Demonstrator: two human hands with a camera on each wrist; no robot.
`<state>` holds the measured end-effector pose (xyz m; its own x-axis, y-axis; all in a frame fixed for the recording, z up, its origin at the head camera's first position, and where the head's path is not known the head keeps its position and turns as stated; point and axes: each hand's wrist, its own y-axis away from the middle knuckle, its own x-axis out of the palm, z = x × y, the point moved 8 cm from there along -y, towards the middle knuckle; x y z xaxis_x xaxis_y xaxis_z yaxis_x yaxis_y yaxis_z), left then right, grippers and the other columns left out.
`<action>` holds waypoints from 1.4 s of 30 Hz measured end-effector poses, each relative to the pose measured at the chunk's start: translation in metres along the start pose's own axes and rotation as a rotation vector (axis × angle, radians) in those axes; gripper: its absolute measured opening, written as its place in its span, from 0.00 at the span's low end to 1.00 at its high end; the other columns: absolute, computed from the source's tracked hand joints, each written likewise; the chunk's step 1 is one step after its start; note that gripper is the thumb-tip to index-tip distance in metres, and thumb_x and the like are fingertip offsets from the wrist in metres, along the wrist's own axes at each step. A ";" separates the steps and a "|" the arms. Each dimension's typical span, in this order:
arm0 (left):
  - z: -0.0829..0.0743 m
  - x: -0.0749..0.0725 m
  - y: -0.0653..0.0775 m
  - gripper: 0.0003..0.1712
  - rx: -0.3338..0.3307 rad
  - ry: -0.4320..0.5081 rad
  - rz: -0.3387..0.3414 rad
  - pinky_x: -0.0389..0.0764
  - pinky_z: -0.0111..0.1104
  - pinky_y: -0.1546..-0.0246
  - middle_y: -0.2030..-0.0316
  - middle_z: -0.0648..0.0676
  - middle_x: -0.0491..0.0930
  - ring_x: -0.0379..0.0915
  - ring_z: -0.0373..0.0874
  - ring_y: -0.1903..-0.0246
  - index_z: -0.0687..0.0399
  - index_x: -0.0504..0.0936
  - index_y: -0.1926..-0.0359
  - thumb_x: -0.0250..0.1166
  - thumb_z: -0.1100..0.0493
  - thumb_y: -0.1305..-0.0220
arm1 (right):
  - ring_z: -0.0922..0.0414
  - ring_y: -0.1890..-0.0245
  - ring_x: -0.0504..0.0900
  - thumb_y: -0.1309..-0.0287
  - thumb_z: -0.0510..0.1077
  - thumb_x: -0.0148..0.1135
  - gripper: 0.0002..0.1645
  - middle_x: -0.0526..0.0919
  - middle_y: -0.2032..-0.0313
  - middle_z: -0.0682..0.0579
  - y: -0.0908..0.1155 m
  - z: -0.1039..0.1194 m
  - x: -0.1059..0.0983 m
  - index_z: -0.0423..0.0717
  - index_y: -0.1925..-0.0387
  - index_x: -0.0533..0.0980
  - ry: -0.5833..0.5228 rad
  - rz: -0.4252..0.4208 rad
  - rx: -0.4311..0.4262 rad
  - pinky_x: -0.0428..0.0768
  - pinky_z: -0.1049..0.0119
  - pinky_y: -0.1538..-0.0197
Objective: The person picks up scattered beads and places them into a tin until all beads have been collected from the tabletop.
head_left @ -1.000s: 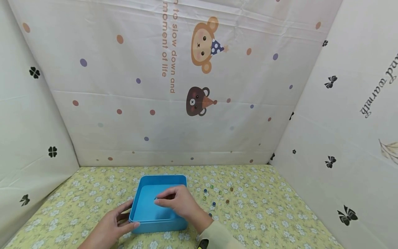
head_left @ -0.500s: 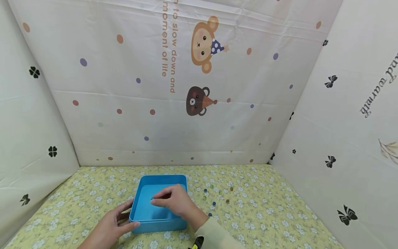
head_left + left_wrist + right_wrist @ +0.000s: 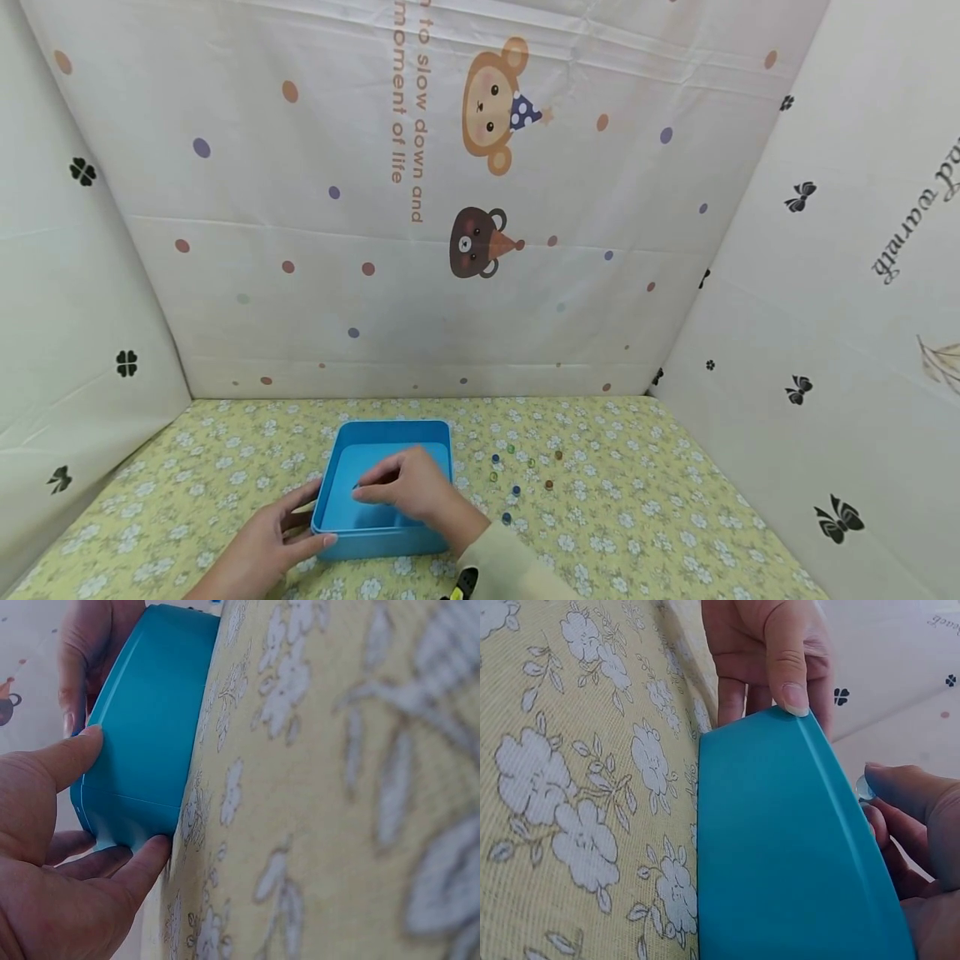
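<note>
A blue rectangular open box (image 3: 382, 546) sits on the flowered cloth in the head view. My left hand (image 3: 266, 537) grips its near left corner, thumb against the front wall and fingers along the left side. Over the box's inside, my right hand (image 3: 416, 487) pinches a small clear glass marble (image 3: 865, 788) between thumb and fingertips. In the right wrist view the marble shows just past the box's rim, while the near wall hides the box's floor.
Right of the box lie several loose marbles: blue ones (image 3: 516, 491), green ones (image 3: 493, 477) and amber ones (image 3: 549, 484). The yellow flowered cloth (image 3: 637, 517) covers the table. Printed white curtains (image 3: 405, 300) stand behind and at both sides.
My right hand has shifted a little to the left over the box, still pinching the marble. The left hand and the box have stayed in place.
</note>
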<state>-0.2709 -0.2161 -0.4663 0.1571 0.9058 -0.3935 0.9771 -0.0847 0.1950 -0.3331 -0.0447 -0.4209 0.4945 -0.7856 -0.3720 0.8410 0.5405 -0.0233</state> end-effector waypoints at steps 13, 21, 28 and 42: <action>0.001 -0.001 0.001 0.54 0.009 -0.003 0.011 0.92 0.44 0.41 0.26 0.75 0.58 0.70 0.73 0.35 0.62 0.54 0.20 0.74 0.49 0.37 | 0.66 0.68 0.83 0.41 0.47 0.76 0.05 0.89 0.68 0.62 -0.004 -0.003 0.004 0.52 0.64 0.91 0.057 0.016 0.040 0.90 0.69 0.67; 0.001 -0.002 0.002 0.54 0.000 -0.010 -0.008 0.92 0.44 0.42 0.26 0.74 0.60 0.72 0.71 0.36 0.61 0.56 0.21 0.74 0.49 0.38 | 0.66 0.68 0.82 0.43 0.47 0.78 0.04 0.88 0.69 0.62 -0.009 -0.004 0.006 0.53 0.66 0.91 0.094 -0.007 0.062 0.88 0.71 0.69; 0.000 -0.002 0.001 0.53 -0.005 -0.015 -0.014 0.93 0.43 0.43 0.26 0.74 0.61 0.72 0.72 0.36 0.62 0.56 0.21 0.74 0.49 0.38 | 0.68 0.66 0.82 0.44 0.47 0.78 0.03 0.89 0.69 0.63 -0.015 -0.006 0.003 0.54 0.68 0.92 0.138 -0.032 0.062 0.88 0.72 0.66; 0.000 -0.001 -0.001 0.54 -0.016 -0.020 -0.028 0.94 0.43 0.44 0.27 0.75 0.61 0.73 0.72 0.37 0.62 0.57 0.21 0.75 0.50 0.39 | 0.67 0.63 0.82 0.45 0.49 0.79 0.03 0.89 0.69 0.64 -0.024 -0.007 -0.003 0.55 0.70 0.92 0.222 -0.078 0.088 0.89 0.70 0.62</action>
<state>-0.2723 -0.2169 -0.4658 0.1325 0.8991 -0.4171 0.9788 -0.0525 0.1978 -0.3561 -0.0533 -0.4259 0.3755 -0.7332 -0.5670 0.8952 0.4453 0.0171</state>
